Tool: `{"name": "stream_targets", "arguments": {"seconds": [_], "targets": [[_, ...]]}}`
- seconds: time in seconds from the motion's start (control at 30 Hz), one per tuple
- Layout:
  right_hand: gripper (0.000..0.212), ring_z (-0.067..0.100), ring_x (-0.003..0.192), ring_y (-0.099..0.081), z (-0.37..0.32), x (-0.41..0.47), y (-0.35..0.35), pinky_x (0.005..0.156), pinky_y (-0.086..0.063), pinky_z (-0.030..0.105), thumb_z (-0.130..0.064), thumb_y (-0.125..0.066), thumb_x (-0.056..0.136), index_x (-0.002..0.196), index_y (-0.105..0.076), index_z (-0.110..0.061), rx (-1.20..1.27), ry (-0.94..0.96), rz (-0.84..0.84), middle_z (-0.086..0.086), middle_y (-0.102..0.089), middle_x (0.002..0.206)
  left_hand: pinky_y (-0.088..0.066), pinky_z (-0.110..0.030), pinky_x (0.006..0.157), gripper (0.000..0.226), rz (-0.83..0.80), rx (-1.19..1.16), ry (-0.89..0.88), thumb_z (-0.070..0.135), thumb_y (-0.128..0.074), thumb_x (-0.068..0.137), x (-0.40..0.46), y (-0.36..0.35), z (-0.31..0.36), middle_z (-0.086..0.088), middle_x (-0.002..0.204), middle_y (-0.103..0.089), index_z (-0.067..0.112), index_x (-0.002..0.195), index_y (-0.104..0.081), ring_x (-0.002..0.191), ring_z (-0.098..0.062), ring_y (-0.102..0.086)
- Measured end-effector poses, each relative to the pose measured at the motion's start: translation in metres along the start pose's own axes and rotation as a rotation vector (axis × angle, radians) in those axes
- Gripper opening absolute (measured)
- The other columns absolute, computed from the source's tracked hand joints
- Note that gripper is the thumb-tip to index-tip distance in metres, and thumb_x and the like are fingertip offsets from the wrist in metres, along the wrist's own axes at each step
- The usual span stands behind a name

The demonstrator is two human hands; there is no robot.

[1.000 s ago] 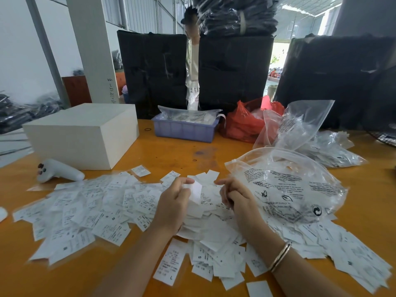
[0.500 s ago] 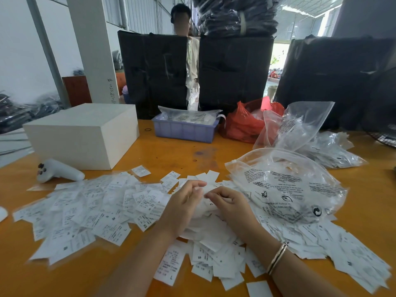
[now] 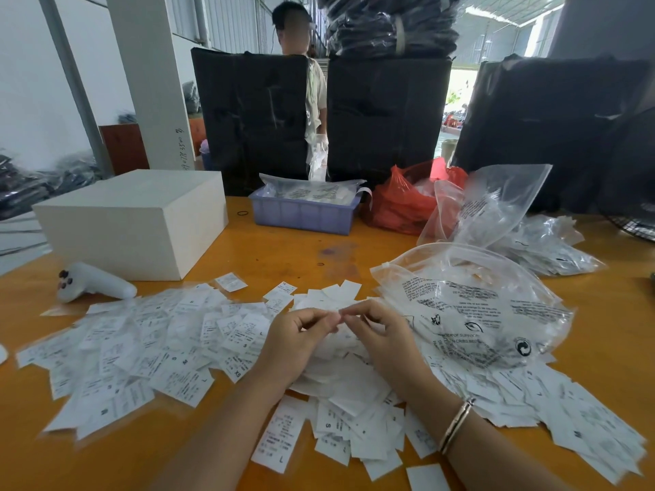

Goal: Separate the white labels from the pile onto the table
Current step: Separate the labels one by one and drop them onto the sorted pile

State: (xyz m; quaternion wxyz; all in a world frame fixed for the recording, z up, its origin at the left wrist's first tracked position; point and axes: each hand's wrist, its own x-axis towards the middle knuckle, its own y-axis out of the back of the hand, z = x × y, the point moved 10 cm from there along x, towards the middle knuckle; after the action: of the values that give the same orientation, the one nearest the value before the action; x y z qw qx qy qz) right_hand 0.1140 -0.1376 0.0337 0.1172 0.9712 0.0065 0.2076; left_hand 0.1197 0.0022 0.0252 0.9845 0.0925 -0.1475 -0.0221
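Note:
A broad pile of white labels (image 3: pixel 347 391) covers the middle of the orange table (image 3: pixel 283 253). More white labels (image 3: pixel 141 345) lie spread flat to the left, printed with text and size letters. Above the pile my left hand (image 3: pixel 294 340) and my right hand (image 3: pixel 386 340) meet fingertip to fingertip. Both pinch a small white label (image 3: pixel 339 315) between thumbs and forefingers. A bracelet sits on my right wrist.
A clear printed plastic bag (image 3: pixel 475 310) lies right of my hands, more bags behind it. A white box (image 3: pixel 138 221) and a white controller (image 3: pixel 94 287) stand at left. Behind are a purple tray (image 3: pixel 304 210), a red bag (image 3: pixel 404 203), black bundles and a person.
My hands have come together over the pile. The left hand, which held a label up alone, now shares a pinch on a label with the right. The person behind has straightened up.

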Motion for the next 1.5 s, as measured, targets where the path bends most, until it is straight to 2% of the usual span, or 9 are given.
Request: {"name": "stream_targets", "arguments": {"seconds": [0.33, 0.5, 0.63, 0.73, 0.83, 1.0, 1.17, 1.33, 1.5], "targets": [[0.011, 0.002, 0.079, -0.063, 0.007, 0.001, 0.000, 0.069, -0.047, 0.014, -0.018, -0.066, 0.087, 0.084, -0.073, -0.026, 0.005, -0.061, -0.008, -0.010, -0.072, 0.084, -0.042, -0.001, 0.063, 0.017, 0.030, -0.043, 0.009, 0.025, -0.064, 0.088, 0.000, 0.003, 0.000, 0.016, 0.073, -0.072, 0.034, 0.075, -0.072, 0.071, 0.009, -0.063], [0.009, 0.002, 0.079, -0.062, 0.012, 0.005, 0.015, 0.070, -0.045, 0.012, -0.018, -0.066, 0.087, 0.080, -0.071, -0.019, 0.070, -0.082, 0.092, -0.011, -0.070, 0.081, -0.045, -0.005, 0.070, 0.020, -0.092, -0.055, 0.024, 0.017, -0.067, 0.086, -0.001, -0.006, -0.002, 0.013, 0.083, -0.074, 0.032, 0.077, -0.076, 0.082, 0.002, -0.066], [0.009, -0.005, 0.070, -0.054, 0.010, 0.001, 0.010, 0.065, -0.043, 0.012, -0.029, -0.062, 0.090, 0.091, -0.066, -0.022, 0.146, -0.067, 0.046, -0.021, -0.061, 0.073, -0.046, -0.008, 0.063, 0.016, -0.034, -0.056, 0.074, 0.020, -0.073, 0.080, 0.001, -0.004, -0.008, 0.011, 0.071, -0.071, 0.029, 0.067, -0.073, 0.068, 0.002, -0.064], [0.023, -0.001, 0.069, -0.051, 0.012, -0.002, 0.000, 0.063, -0.044, 0.011, -0.041, -0.059, 0.081, 0.100, -0.064, -0.030, 0.128, -0.089, -0.044, -0.001, -0.057, 0.076, -0.045, -0.018, 0.061, 0.015, 0.062, -0.174, 0.144, 0.021, -0.073, 0.080, 0.002, 0.006, -0.015, 0.011, 0.058, -0.060, 0.024, 0.066, -0.069, 0.056, 0.001, -0.053], [0.004, 0.012, 0.067, -0.053, 0.009, -0.003, -0.016, 0.064, -0.044, 0.024, -0.035, -0.066, 0.085, 0.088, -0.068, -0.032, -0.077, -0.074, -0.151, 0.011, -0.060, 0.075, -0.044, -0.023, 0.062, 0.016, 0.072, -0.237, 0.173, 0.020, -0.071, 0.082, 0.001, 0.007, -0.017, 0.011, 0.056, -0.057, 0.023, 0.067, -0.068, 0.053, 0.001, -0.050], [0.015, -0.003, 0.067, -0.055, 0.011, 0.001, -0.006, 0.063, -0.041, 0.010, -0.020, -0.064, 0.088, 0.074, -0.067, -0.024, -0.010, -0.086, -0.090, -0.016, -0.063, 0.069, -0.046, -0.020, 0.063, 0.011, -0.030, -0.215, 0.187, 0.021, -0.070, 0.083, -0.001, -0.003, -0.017, 0.010, 0.062, -0.060, 0.022, 0.072, -0.070, 0.059, -0.003, -0.050], [0.015, -0.005, 0.066, -0.055, 0.006, 0.000, -0.004, 0.062, -0.042, 0.009, -0.015, -0.062, 0.090, 0.076, -0.067, -0.021, 0.058, -0.061, -0.070, -0.018, -0.063, 0.071, -0.047, -0.017, 0.058, 0.021, -0.141, -0.185, 0.189, 0.012, -0.068, 0.084, 0.000, -0.011, -0.016, 0.005, 0.061, -0.062, 0.020, 0.066, -0.073, 0.060, -0.005, -0.057], [0.031, 0.001, 0.068, -0.050, 0.008, -0.002, -0.002, 0.070, -0.039, 0.014, -0.035, -0.041, 0.089, 0.104, -0.068, -0.028, 0.186, -0.059, -0.045, -0.016, -0.052, 0.066, -0.042, -0.018, 0.054, 0.026, -0.093, -0.190, 0.209, 0.044, -0.075, 0.064, -0.002, -0.008, -0.018, 0.005, 0.053, -0.051, 0.022, 0.056, -0.063, 0.052, -0.007, -0.047], [0.044, 0.016, 0.117, -0.056, 0.015, -0.002, -0.002, 0.104, -0.040, 0.044, -0.041, -0.032, 0.090, 0.110, -0.070, -0.031, 0.298, -0.149, -0.018, -0.008, -0.066, 0.115, -0.039, -0.023, 0.058, 0.027, 0.039, -0.451, 0.341, 0.042, -0.071, 0.065, 0.000, 0.001, -0.032, 0.002, 0.054, -0.050, 0.016, 0.059, -0.069, 0.049, -0.007, -0.044]]}}
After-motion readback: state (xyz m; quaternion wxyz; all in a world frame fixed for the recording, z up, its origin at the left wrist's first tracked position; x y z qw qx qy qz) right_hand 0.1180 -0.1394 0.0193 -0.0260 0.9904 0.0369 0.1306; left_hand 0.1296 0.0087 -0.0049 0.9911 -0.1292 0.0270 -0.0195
